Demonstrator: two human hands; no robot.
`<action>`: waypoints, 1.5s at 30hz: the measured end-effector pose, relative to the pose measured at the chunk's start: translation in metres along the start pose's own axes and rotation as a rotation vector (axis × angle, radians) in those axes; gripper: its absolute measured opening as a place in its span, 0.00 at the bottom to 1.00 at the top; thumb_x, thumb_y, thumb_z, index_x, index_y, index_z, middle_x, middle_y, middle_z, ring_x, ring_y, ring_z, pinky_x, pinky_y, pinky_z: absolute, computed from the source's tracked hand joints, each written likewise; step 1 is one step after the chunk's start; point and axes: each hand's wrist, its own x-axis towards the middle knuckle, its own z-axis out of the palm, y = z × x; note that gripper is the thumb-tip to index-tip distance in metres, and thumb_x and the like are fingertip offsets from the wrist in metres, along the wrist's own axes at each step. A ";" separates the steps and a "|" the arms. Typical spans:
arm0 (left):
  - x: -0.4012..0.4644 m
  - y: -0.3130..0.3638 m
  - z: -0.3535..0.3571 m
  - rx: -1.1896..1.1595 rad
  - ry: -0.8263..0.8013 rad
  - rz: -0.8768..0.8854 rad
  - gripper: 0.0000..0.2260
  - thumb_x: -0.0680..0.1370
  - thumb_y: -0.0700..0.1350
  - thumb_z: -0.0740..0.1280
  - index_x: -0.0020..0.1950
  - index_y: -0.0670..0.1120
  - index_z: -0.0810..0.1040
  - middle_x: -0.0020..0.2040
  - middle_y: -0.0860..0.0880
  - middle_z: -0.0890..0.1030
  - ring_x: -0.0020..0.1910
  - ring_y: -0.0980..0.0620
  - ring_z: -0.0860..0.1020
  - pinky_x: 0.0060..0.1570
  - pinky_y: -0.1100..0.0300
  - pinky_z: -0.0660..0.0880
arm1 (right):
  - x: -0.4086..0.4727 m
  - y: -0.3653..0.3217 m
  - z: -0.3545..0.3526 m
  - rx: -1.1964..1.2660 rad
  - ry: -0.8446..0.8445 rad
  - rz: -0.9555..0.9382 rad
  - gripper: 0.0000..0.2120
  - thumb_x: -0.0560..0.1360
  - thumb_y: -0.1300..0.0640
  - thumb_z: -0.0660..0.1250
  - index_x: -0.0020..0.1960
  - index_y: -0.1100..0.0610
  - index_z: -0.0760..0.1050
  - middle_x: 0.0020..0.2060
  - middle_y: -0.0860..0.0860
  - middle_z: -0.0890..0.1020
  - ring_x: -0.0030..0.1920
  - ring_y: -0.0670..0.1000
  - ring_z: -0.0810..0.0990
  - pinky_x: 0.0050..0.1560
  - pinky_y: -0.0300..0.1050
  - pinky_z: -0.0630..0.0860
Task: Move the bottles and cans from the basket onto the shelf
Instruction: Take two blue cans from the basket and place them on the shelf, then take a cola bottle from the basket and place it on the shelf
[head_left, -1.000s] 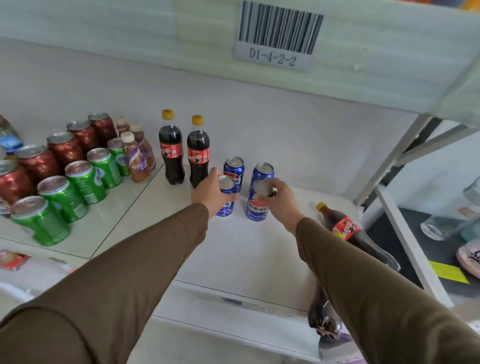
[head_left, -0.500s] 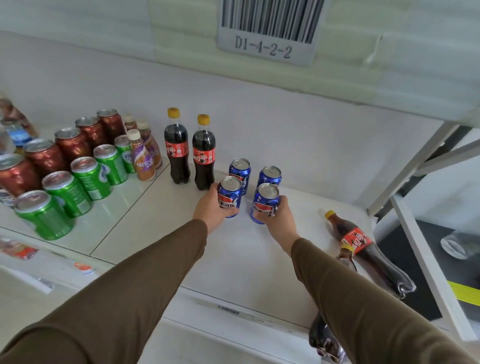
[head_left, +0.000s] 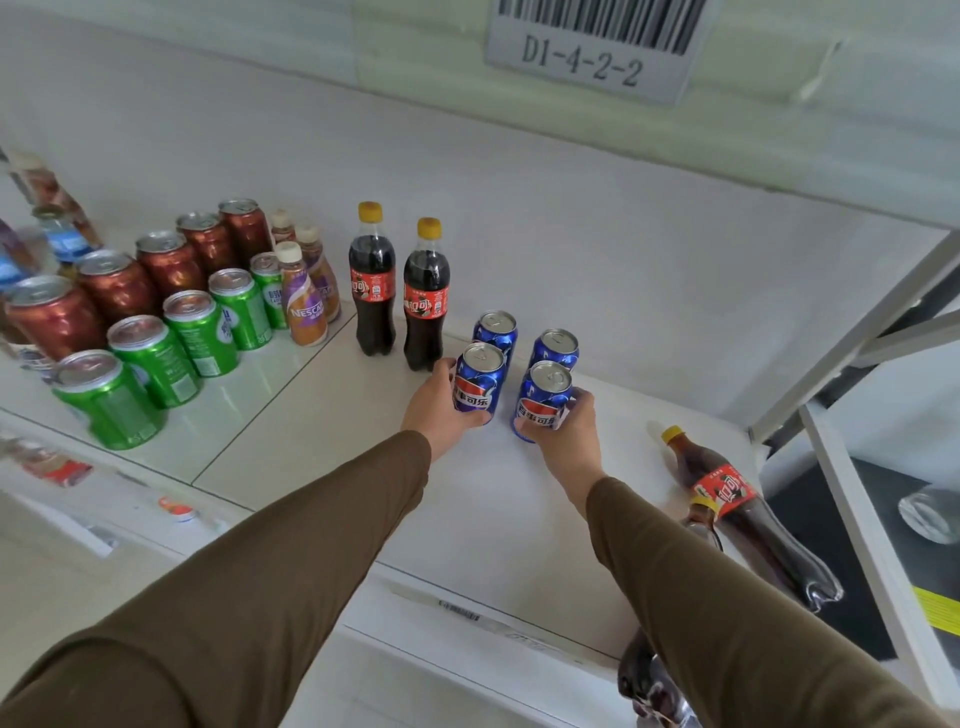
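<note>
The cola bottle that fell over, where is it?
In the head view, the lying cola bottle rests on the shelf at the right, beside the right hand.

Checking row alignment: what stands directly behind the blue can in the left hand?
Another blue can stands right behind the held can in the left hand. Its lower half is covered, so contact between them cannot be judged.

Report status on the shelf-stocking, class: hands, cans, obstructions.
Left hand grips front-left blue can. Right hand grips front-right blue can. Both upright on shelf. Nothing obstructing.
</note>
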 end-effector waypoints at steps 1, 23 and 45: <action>-0.004 -0.001 -0.003 0.019 0.011 0.001 0.40 0.70 0.47 0.79 0.76 0.49 0.61 0.74 0.48 0.72 0.70 0.48 0.73 0.63 0.56 0.70 | -0.004 -0.003 -0.002 -0.039 0.054 -0.005 0.42 0.69 0.54 0.79 0.75 0.51 0.59 0.73 0.51 0.69 0.69 0.51 0.70 0.63 0.47 0.73; -0.356 -0.175 -0.341 0.608 0.616 -0.133 0.37 0.74 0.50 0.75 0.79 0.50 0.61 0.80 0.47 0.59 0.78 0.44 0.59 0.75 0.50 0.57 | -0.331 -0.142 0.263 -0.333 -0.458 -0.992 0.30 0.76 0.49 0.71 0.73 0.55 0.65 0.71 0.53 0.70 0.71 0.56 0.66 0.73 0.55 0.63; -0.767 -0.442 -0.591 0.388 0.966 -0.887 0.39 0.72 0.51 0.76 0.79 0.47 0.62 0.78 0.45 0.64 0.76 0.43 0.62 0.75 0.48 0.60 | -0.780 -0.176 0.620 -0.367 -1.296 -1.167 0.33 0.76 0.48 0.70 0.76 0.56 0.63 0.72 0.54 0.70 0.72 0.55 0.63 0.72 0.49 0.62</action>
